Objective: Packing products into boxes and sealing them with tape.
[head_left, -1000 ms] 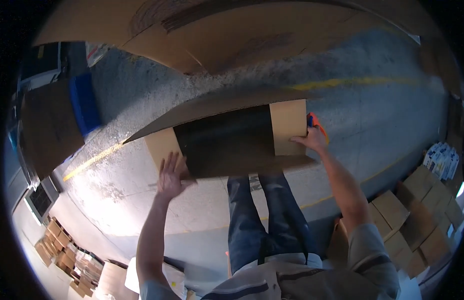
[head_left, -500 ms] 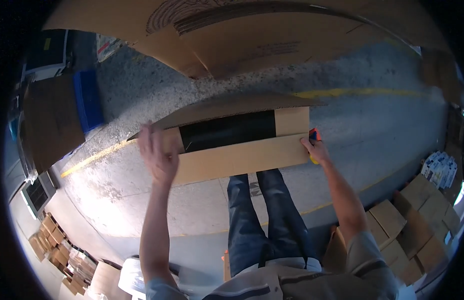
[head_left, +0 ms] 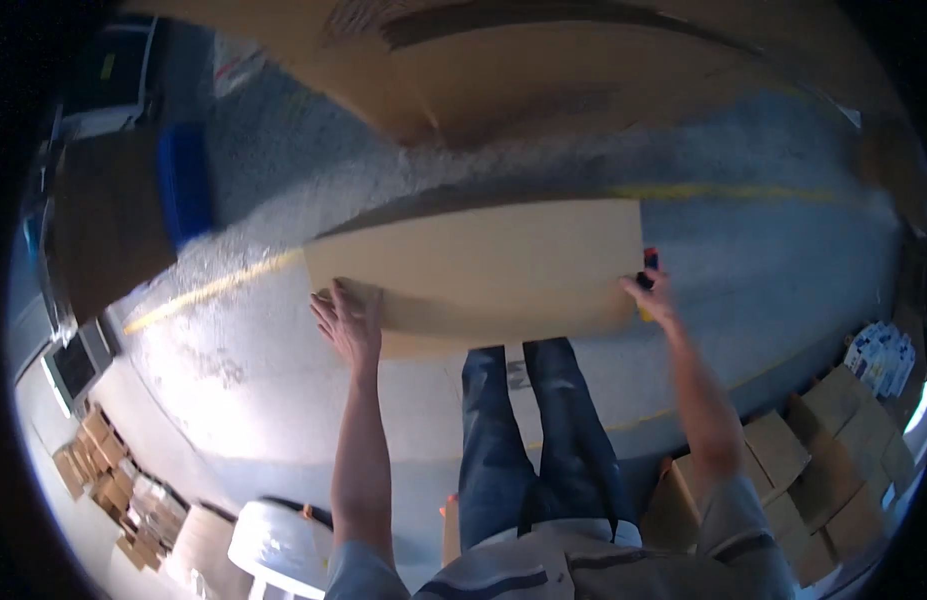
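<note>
A long cardboard box (head_left: 483,255) lies crosswise in front of my legs, its wide flap folded over the top so the inside is hidden. My left hand (head_left: 349,325) rests with fingers spread on the flap's near left corner. At the right end, my right hand (head_left: 655,292) is closed around a small red, black and yellow hand tool (head_left: 650,262); its exact kind does not show. That hand's fingertips are at the box's right edge.
Beyond the box, large flattened cardboard sheets (head_left: 523,80) span the top of the view. A brown board (head_left: 108,220) and a blue panel (head_left: 186,185) stand at left. Several cartons (head_left: 833,440) sit at lower right. A yellow line (head_left: 723,191) crosses the concrete floor.
The far flap has swung toward me and down, covering the dark contents and near flap. My left hand has moved right and down onto it. My right hand still holds the tool, slightly farther right.
</note>
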`<state>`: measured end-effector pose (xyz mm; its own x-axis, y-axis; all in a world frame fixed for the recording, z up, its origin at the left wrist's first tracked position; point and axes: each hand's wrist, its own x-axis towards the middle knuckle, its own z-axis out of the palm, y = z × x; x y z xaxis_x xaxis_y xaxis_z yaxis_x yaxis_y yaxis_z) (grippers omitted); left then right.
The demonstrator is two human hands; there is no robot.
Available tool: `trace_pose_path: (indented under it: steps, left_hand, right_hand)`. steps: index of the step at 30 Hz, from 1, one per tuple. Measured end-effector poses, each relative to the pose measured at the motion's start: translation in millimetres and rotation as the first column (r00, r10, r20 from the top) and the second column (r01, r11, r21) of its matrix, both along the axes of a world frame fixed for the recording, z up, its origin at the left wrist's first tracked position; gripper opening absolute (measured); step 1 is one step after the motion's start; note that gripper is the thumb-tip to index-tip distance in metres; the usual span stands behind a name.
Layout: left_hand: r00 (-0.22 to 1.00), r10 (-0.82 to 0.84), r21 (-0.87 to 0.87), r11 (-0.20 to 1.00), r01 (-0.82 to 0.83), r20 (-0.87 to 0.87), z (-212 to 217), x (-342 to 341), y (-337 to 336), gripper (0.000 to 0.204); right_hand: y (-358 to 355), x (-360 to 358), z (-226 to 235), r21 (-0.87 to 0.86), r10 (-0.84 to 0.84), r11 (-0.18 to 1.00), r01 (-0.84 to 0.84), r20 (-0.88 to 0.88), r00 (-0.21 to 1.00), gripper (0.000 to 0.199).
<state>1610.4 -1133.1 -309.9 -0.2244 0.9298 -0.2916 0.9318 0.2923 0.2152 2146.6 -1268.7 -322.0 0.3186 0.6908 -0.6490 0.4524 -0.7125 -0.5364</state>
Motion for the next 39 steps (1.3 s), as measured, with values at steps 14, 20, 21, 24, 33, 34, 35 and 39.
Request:
trace_pose_path:
  steps: [14,20,21,24,33,34,35,39]
  left_hand:
    - [0.817,0.452,0.054,0.864,-0.501,0.358,17,-69,6,0.083]
    - [0.85,0.422,0.098,0.877,-0.471,0.315,-1,-74,-3,0.077]
    - [0.871,0.414,0.122,0.882,-0.456,0.266,1,-75,-6,0.078]
    - [0.888,0.414,0.114,0.89,-0.441,0.198,8,-68,3,0.079]
    - [0.882,0.428,0.085,0.889,-0.451,0.197,27,-60,3,0.079]
    - [0.872,0.437,0.073,0.884,-0.461,0.222,30,-58,5,0.08]
    - [0.873,0.433,0.072,0.886,-0.458,0.226,28,-56,5,0.08]
    - [0.959,0.283,0.061,0.957,-0.285,0.03,9,14,2,0.098]
  right_hand:
    - [61,-47,54,0.163,0.301,0.905,-0.392,0.405,0.863,0.06]
    - [56,-57,55,-0.007,0.315,0.94,-0.342,0.409,0.857,0.064]
    - [60,-67,60,0.027,0.303,0.939,-0.343,0.41,0.86,0.064]
    - [66,-81,67,-0.081,0.24,0.969,-0.234,0.539,0.807,0.065]
    - [74,-63,51,-0.151,0.319,0.948,-0.281,0.46,0.829,0.05]
    - [78,-56,47,-0.183,0.333,0.941,-0.283,0.369,0.868,0.051]
    - [81,-50,40,-0.211,0.339,0.934,-0.287,0.276,0.9,0.053]
    - [77,-21,4,-0.401,0.534,0.831,-0.385,0.381,0.755,0.057]
